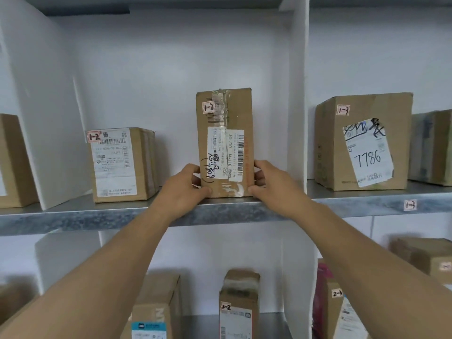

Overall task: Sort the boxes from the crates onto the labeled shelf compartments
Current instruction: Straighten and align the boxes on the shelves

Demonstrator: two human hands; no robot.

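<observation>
A tall cardboard box (225,133) tagged 1-2 stands upright on the metal shelf (73,216), in the middle compartment between two white dividers. My left hand (188,187) grips its lower left edge and my right hand (271,182) grips its lower right edge, thumbs on the front face. A second box tagged 1-2 (122,165) sits to its left in the same compartment, apart from it.
A white divider (298,94) separates the right compartment, labelled 1-3 (410,205), which holds a box marked 7786 (362,143). The lower shelf holds boxes tagged 2-2 (238,304) and 2-3 (335,311). Another box (12,160) sits at the far left.
</observation>
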